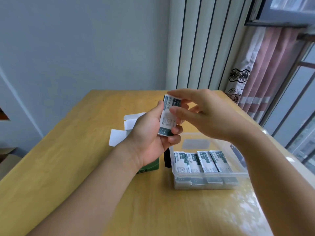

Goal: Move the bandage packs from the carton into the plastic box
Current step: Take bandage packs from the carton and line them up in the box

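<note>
My left hand [150, 135] grips a stack of white-and-green bandage packs [167, 120], held upright above the table. My right hand [204, 114] pinches the top pack of that stack between thumb and forefinger. Below and to the right stands the clear plastic box [211, 182], with several bandage packs [202, 160] lying side by side in it. The green carton [150, 165] stands behind my left wrist, mostly hidden, its white flaps [119, 133] open.
The wooden table [85, 167] carries everything. A black latch [167, 159] sits on the box's left side. A white radiator and a pink curtain stand behind the table, and a window is at the right.
</note>
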A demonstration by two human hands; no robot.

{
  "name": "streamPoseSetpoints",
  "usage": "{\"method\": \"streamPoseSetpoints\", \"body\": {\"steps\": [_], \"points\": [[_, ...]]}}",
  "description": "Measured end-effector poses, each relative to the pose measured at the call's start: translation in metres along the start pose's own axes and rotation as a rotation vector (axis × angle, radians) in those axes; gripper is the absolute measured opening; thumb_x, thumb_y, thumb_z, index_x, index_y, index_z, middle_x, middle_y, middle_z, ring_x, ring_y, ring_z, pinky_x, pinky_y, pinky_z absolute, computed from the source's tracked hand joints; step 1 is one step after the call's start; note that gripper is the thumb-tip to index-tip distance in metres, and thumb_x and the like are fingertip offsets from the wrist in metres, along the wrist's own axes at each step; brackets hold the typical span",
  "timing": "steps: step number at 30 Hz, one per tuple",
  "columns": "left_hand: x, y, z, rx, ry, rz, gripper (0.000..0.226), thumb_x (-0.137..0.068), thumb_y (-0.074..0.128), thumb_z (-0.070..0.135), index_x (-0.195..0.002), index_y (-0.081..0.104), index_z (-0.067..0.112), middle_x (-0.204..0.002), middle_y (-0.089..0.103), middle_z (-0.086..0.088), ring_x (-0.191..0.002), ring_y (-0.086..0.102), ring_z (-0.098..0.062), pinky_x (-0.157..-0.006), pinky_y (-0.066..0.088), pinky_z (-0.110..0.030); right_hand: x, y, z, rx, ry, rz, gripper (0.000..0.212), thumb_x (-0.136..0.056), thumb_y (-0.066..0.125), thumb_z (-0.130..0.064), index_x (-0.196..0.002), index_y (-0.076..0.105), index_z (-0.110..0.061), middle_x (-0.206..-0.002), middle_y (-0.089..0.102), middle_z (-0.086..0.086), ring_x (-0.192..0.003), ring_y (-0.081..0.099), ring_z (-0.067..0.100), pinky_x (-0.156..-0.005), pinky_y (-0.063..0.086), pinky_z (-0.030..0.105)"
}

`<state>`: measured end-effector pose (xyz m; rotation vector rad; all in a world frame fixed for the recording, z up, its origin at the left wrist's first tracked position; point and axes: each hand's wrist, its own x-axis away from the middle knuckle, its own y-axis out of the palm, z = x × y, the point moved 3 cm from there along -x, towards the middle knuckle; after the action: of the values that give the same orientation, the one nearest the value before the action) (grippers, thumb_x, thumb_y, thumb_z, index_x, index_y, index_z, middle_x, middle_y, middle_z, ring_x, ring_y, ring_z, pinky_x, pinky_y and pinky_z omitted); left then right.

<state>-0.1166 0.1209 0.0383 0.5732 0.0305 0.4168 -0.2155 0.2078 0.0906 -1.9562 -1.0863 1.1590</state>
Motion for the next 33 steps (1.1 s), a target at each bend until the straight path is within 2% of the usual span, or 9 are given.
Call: {"method": "streamPoseSetpoints", "body": {"steps": [3, 6, 9, 11, 19, 22, 26, 30, 33], "points": [[0.000, 0.002, -0.003, -0.068, -0.015, -0.007, 0.042, -0.107, 0.030, 0.046, -0.117, 0.058, 0.016, -0.070, 0.053, -0.003, -0.054, 0.042, -0.012, -0.044, 0.034, -0.021, 0.000, -0.002, 0.002, 0.024, -0.010, 0.022, 0.029, -0.101, 0.057, -0.024, -0.127, 0.067, -0.026, -0.095, 0.068, -0.024, -0.083, 0.062, -0.013, -0.077, 0.052, 0.013], [0.000, 0.003, -0.006, -0.095, -0.057, -0.033, 0.047, -0.107, 0.029, 0.047, -0.107, 0.061, 0.013, -0.070, 0.051, -0.003, -0.055, 0.042, -0.014, -0.046, 0.034, -0.022, -0.003, -0.003, 0.010, -0.006, 0.008, 0.008, 0.028, -0.100, 0.058, -0.018, -0.125, 0.070, -0.025, -0.099, 0.072, -0.018, -0.086, 0.068, 0.001, -0.072, 0.054, 0.018], [0.000, 0.005, -0.010, -0.118, -0.099, -0.054, 0.054, -0.107, 0.027, 0.048, -0.108, 0.067, 0.010, -0.069, 0.050, -0.004, -0.057, 0.044, -0.015, -0.049, 0.040, -0.024, -0.003, -0.006, 0.019, -0.092, 0.017, -0.001, 0.022, -0.098, 0.061, -0.012, -0.112, 0.076, -0.021, -0.085, 0.074, -0.014, -0.073, 0.070, 0.007, -0.069, 0.058, 0.027], [0.001, 0.007, -0.013, -0.159, -0.096, -0.059, 0.055, -0.108, 0.026, 0.048, -0.111, 0.067, 0.011, -0.069, 0.051, -0.004, -0.057, 0.046, -0.016, -0.053, 0.044, -0.026, -0.003, -0.010, 0.023, -0.137, 0.023, 0.005, 0.018, -0.095, 0.065, -0.010, -0.103, 0.077, -0.020, -0.070, 0.071, -0.016, -0.061, 0.065, 0.005, -0.061, 0.054, 0.023], [0.002, 0.016, -0.024, -0.476, 0.137, 0.116, 0.056, -0.108, 0.023, 0.047, -0.112, 0.060, 0.005, -0.072, 0.062, -0.013, -0.059, 0.064, -0.027, -0.054, 0.056, -0.034, 0.001, -0.013, 0.033, -0.262, 0.148, -0.135, 0.007, -0.094, 0.066, -0.007, -0.092, 0.073, -0.006, -0.066, 0.070, 0.007, -0.054, 0.058, 0.013, -0.058, 0.052, 0.027], [0.003, 0.015, -0.017, -0.774, 0.259, 0.127, 0.046, -0.104, 0.026, 0.053, -0.110, 0.063, 0.027, -0.089, 0.073, -0.006, -0.075, 0.073, -0.021, -0.064, 0.061, -0.034, 0.004, -0.023, 0.049, -0.341, 0.219, -0.113, 0.007, -0.093, 0.066, -0.002, -0.091, 0.073, -0.004, -0.068, 0.070, 0.010, -0.057, 0.055, 0.018, -0.059, 0.050, 0.029], [0.006, 0.009, -0.001, -1.354, 0.545, 0.093, 0.021, -0.102, 0.052, 0.030, -0.101, 0.072, 0.024, -0.077, 0.067, 0.022, -0.055, 0.055, 0.008, -0.056, 0.036, -0.007, 0.013, -0.024, 0.080, -0.188, 0.338, -0.260, 0.008, -0.090, 0.070, -0.006, -0.089, 0.076, -0.011, -0.070, 0.071, 0.014, -0.058, 0.055, 0.018, -0.066, 0.048, 0.034], [0.011, 0.009, -0.002, -1.583, 0.364, -0.090, 0.023, -0.096, 0.055, 0.016, -0.097, 0.077, 0.023, -0.046, 0.054, 0.028, -0.043, 0.050, 0.006, -0.050, 0.036, -0.007, 0.012, 0.001, 0.086, -0.042, 0.410, -0.464, 0.010, -0.091, 0.070, -0.010, -0.088, 0.076, -0.018, -0.067, 0.072, 0.004, -0.059, 0.056, 0.015, -0.068, 0.048, 0.035], [0.012, 0.008, -0.009, -1.667, 0.251, -0.211, 0.030, -0.095, 0.049, 0.022, -0.096, 0.078, 0.022, -0.070, 0.071, 0.017, -0.059, 0.059, 0.001, -0.070, 0.048, -0.013, 0.010, 0.015, 0.080, -0.026, 0.415, -0.518, 0.011, -0.092, 0.068, -0.012, -0.088, 0.075, -0.019, -0.069, 0.073, 0.002, -0.060, 0.057, 0.013, -0.067, 0.049, 0.031]]}}
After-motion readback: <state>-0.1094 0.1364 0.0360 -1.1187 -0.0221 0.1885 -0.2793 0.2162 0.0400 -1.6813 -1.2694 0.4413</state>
